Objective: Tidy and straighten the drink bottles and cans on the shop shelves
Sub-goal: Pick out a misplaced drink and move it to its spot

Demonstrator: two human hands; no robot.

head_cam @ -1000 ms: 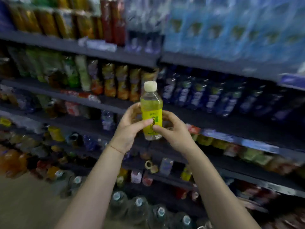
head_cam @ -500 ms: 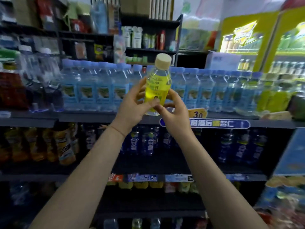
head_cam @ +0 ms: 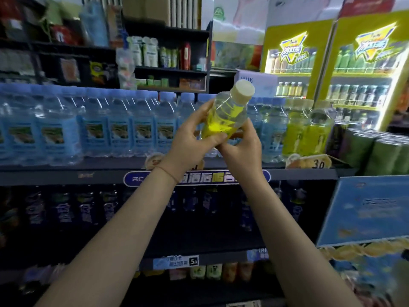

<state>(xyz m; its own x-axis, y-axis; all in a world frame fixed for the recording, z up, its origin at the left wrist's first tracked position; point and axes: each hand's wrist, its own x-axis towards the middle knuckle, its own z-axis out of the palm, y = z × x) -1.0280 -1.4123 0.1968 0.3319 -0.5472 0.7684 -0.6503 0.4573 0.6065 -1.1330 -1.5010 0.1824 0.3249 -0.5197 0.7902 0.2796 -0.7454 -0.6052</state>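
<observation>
The yellow drink bottle (head_cam: pixel 225 117) is held up in front of the top shelf (head_cam: pixel 66 173), tilted with its cream cap (head_cam: pixel 242 90) toward the right. Left to right: blue-labelled water bottles (head_cam: pixel 93 127) line the shelf; the left hand (head_cam: pixel 190 142) curls round the bottle's lower part, the right hand (head_cam: pixel 241 149) grips its base. A price tag (head_cam: pixel 318 163) reads "3.0"; another tag (head_cam: pixel 193 261) below reads "5.0". The bottle's clear upper half shows yellow liquid beneath.

Clear plastic bottle of yellow drink with cream cap (head_cam: pixel 228 117) is gripped by left hand (head_cam: pixel 190 145) and right hand (head_cam: pixel 241 149), tilted right, before blue-labelled water bottles (head_cam: pixel 119 127) on dark shelf (head_cam: pixel 66 173).
</observation>
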